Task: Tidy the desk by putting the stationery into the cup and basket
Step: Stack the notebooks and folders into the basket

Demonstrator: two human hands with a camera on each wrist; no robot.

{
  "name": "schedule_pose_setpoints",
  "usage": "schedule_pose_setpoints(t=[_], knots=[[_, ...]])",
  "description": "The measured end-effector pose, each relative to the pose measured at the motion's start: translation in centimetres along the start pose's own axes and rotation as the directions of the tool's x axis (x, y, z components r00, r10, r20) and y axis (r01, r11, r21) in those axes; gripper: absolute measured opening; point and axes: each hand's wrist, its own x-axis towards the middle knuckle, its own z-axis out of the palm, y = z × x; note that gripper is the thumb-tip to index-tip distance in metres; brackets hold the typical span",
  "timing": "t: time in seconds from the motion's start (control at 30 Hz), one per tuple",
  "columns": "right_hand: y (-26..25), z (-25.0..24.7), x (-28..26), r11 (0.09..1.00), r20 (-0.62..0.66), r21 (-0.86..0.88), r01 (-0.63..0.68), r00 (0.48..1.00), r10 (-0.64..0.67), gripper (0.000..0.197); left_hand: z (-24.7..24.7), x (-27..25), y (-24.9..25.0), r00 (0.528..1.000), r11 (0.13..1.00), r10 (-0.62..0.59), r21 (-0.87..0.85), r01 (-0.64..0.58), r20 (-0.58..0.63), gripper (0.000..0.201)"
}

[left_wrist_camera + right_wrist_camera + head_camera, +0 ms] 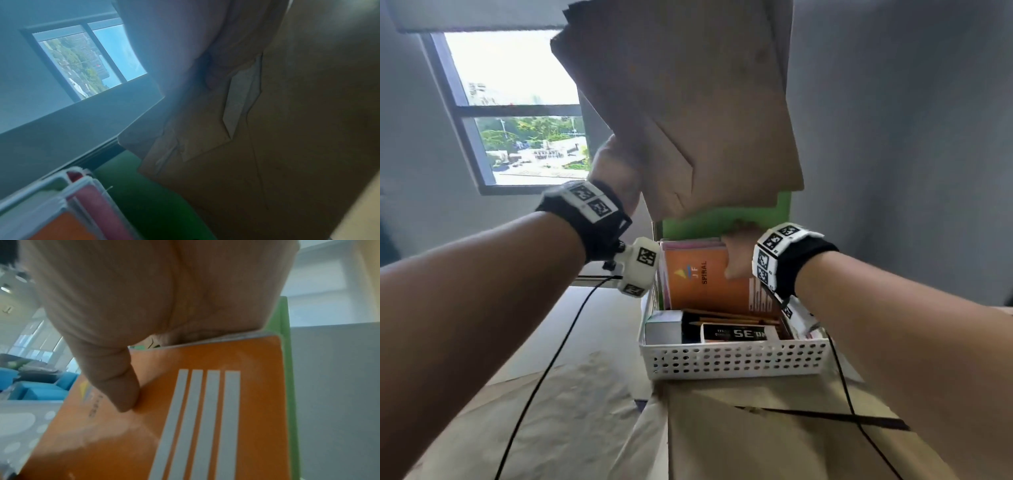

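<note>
We note brown envelopes (688, 113) raised above white perforated basket (736, 359) | orange spiral notebook (709, 284) upright inside | green folder (722, 219) behind.

Lighting: daylight is admitted through the window (517, 113), overexposed in its upper pane in the head view. Envelopes (688, 113) are backlit and rendered dim. Head view: straight lines are bowed toward the edges. Left wrist view: a blue haze is cast over the left half; the right is dark and soft. Right wrist view: the right hand (131, 308) is blurred by closeness.
</note>
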Motion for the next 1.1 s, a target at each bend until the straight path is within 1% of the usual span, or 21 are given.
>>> schedule_pose_setpoints(t=[0.03, 0.07, 0.13, 0.17, 0.23, 0.27, 0.33, 0.37, 0.4, 0.43, 0.47, 0.5, 0.6, 0.67, 0.77, 0.83, 0.9, 0.97, 1.03, 1.07, 1.1], knots=[[0.1, 0.3, 0.3, 1.0, 0.004, 0.004, 0.015, 1.0, -0.015, 0.08, 0.2, 0.1, -0.6, 1.0, 0.999, 0.0, -0.054, 0.001, 0.026, 0.038], [-0.3, -0.1, -0.9, 1.0, -0.004, 0.028, 0.008, 1.0, -0.008, 0.073, 0.7, -0.6, -0.6, 0.999, 0.994, -0.012, -0.105, 0.016, 0.031, 0.033], [-2.1, -2.1, -5.9, 0.996, -0.006, 0.083, 0.014, 1.0, -0.014, 0.068, 1.6, -1.2, -1.5, 0.997, 0.989, -0.044, -0.136, 0.051, 0.058, 0.022], [-2.6, -2.7, -7.6, 0.993, -0.045, 0.113, 0.017, 0.999, -0.012, 0.065, 1.9, -1.3, -2.3, 0.997, 0.991, -0.042, -0.124, 0.05, 0.068, 0.022], [-2.6, -2.1, -7.7, 0.985, -0.083, 0.169, 0.022, 0.997, -0.008, 0.065, 2.0, -2.2, -3.4, 0.996, 0.997, -0.037, -0.058, 0.041, 0.077, 0.03], [-2.5, -1.7, -8.1, 0.985, -0.116, 0.162, 0.056, 0.993, -0.038, 0.069, 1.9, -2.6, -3.6, 0.996, 0.998, -0.035, -0.049, 0.039, 0.085, 0.032], [-2.2, -1.0, -8.1, 0.989, -0.149, 0.117, 0.094, 0.986, -0.076, 0.079, 1.8, -2.8, -3.5, 0.997, 0.995, -0.052, -0.087, 0.057, 0.064, 0.027], [-2.1, -0.9, -8.3, 0.989, -0.165, 0.107, 0.103, 0.983, -0.084, 0.083, 1.7, -2.6, -3.2, 0.998, 0.995, -0.054, -0.079, 0.055, 0.022, 0.026], [-2.0, -0.8, -8.2, 0.989, -0.168, 0.09, 0.114, 0.981, -0.098, 0.084, 1.6, -2.5, -2.5, 0.999, 0.999, -0.037, -0.041, 0.036, -0.026, 0.028], [-1.9, -0.8, -8.1, 0.988, -0.163, 0.094, 0.123, 0.981, -0.107, 0.082, 1.4, -2.2, -2.0, 0.999, 0.998, -0.022, -0.052, 0.02, -0.047, 0.032], [-2.0, -1.0, -8.0, 0.987, -0.131, 0.111, 0.116, 0.986, -0.101, 0.08, 1.4, -2.2, -1.3, 0.999, 0.998, -0.002, -0.055, 0.0, -0.048, 0.037], [-2.0, -1.0, -7.8, 0.987, -0.105, 0.125, 0.103, 0.99, -0.09, 0.079, 1.4, -2.1, -1.0, 1.0, 0.998, -0.005, -0.064, 0.004, -0.016, 0.04], [-2.4, -1.5, -8.2, 0.984, -0.128, 0.145, 0.107, 0.988, -0.089, 0.077, 1.8, -2.8, -1.1, 0.999, 0.995, -0.05, 0.085, 0.049, 0.012, 0.021], [-2.4, -1.5, -8.4, 0.98, -0.13, 0.167, 0.109, 0.988, -0.088, 0.072, 2.1, -3.1, -2.2, 0.993, 0.989, -0.098, 0.118, 0.09, 0.069, 0.018], [-2.1, -1.1, -8.6, 0.978, -0.16, 0.173, 0.12, 0.983, -0.092, 0.073, 1.2, -3.0, -3.6, 0.989, 0.967, -0.142, 0.22, 0.13, 0.044, 0.023], [-1.9, -0.7, -8.5, 0.973, -0.163, 0.203, 0.113, 0.983, -0.081, 0.084, 1.0, -3.1, -4.0, 0.994, 0.957, -0.102, 0.275, 0.088, 0.035, 0.026], [-1.8, -0.6, -8.3, 0.967, -0.146, 0.229, 0.109, 0.986, -0.077, 0.104, 1.0, -3.5, -4.2, 0.997, 0.941, -0.06, 0.335, 0.043, 0.041, 0.024], [-2.0, -0.7, -7.8, 0.971, -0.087, 0.221, 0.096, 0.993, -0.078, 0.117, 0.4, -3.3, -4.7, 1.0, 0.92, -0.001, 0.392, 0.001, 0.001, 0.032], [-2.1, -0.8, -7.4, 0.971, -0.066, 0.228, 0.074, 0.996, -0.06, 0.113, -0.7, -2.4, -5.6, 0.995, 0.872, 0.081, 0.487, -0.046, -0.051, 0.036], [-2.2, -0.9, -7.4, 0.971, -0.06, 0.233, 0.058, 0.997, -0.045, 0.111, -1.3, -1.9, -6.2, 0.99, 0.856, 0.104, 0.516, -0.041, -0.093, 0.04], [-2.2, -0.9, -7.4, 0.973, -0.057, 0.226, 0.049, 0.998, -0.037, 0.107, -1.4, -1.8, -6.5, 0.987, 0.86, 0.093, 0.51, -0.015, -0.128, 0.045]])
